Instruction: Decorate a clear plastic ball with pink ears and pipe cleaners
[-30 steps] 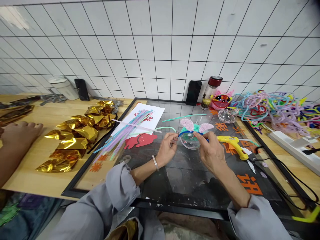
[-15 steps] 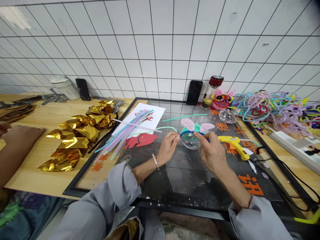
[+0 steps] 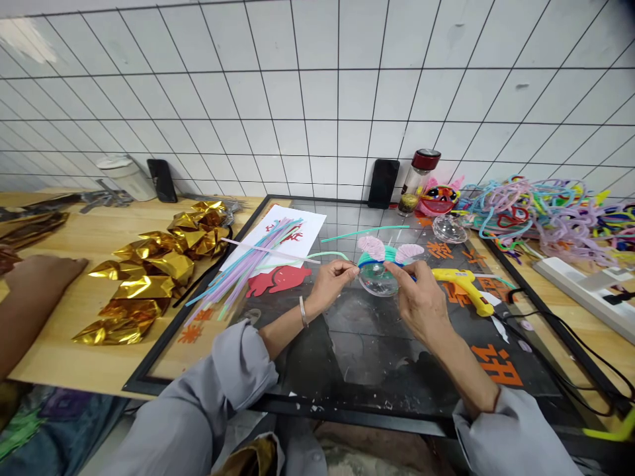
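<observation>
A clear plastic ball [image 3: 377, 283] lies on the dark table mat, its upper part wrapped in green pipe cleaner [image 3: 390, 254]. Two pink pipe-cleaner ears [image 3: 409, 253] stick up from it, and a blue pipe cleaner [image 3: 370, 262] runs around its middle. At the ball's left edge, the thumb and forefinger of my left hand [image 3: 333, 283] are pinched together at the blue strand's end. My right hand [image 3: 421, 297] grips the ball from the right, its forefinger pressing on the blue strand. Its thumb is mostly hidden.
Pipe cleaners [image 3: 260, 254] lie on white paper [image 3: 310, 228] beside a red cutout [image 3: 278, 280]. A yellow glue gun [image 3: 464, 285] with a black cord lies at right, near a clear half-shell [image 3: 450, 229] and a power strip [image 3: 585, 291]. Gold foil [image 3: 153, 271] and another person's hand [image 3: 44, 268] are left.
My left hand has turned slightly at the ball's edge, its fingers straighter and its wrist a little lower and further left. My right hand stays in place; the view has shifted slightly.
</observation>
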The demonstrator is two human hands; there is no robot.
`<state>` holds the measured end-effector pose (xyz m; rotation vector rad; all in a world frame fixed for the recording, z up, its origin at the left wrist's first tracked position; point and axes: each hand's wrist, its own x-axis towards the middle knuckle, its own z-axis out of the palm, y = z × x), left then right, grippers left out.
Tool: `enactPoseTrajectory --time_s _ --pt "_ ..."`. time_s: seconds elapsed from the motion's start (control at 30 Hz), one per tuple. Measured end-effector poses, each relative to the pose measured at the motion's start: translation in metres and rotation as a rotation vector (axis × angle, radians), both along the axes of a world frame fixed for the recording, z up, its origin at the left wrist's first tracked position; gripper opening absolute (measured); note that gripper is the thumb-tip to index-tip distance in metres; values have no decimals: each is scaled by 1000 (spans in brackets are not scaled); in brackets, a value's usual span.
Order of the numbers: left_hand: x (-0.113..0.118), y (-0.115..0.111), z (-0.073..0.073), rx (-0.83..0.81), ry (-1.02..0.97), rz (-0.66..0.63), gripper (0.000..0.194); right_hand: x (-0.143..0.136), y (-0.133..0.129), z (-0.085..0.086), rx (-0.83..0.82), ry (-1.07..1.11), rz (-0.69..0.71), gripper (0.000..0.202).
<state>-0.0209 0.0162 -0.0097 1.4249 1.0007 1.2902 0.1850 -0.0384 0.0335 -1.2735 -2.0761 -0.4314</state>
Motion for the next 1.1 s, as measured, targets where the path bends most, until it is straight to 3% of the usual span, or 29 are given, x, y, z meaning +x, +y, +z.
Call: enactPoseTrajectory --time_s 0.23,0.4,0.5,0.7,0.83,1.1 --pt "1 1 3 -106 -100 26 33 0 0 -1 -42 20 1 48" --pt "1 1 3 108 6 83 17 1 0 -1 -53 39 9 49" --pt "2 -2 4 152 76 95 13 0 0 -1 -45 36 3 49" --pt "4 -16 18 182 168 103 34 0 0 0 -24 3 12 48" --pt "1 -21 26 325 268 149 14 1 0 -1 -22 10 4 48" --pt "2 -11 20 368 296 155 13 0 -1 1 -27 19 8 48"
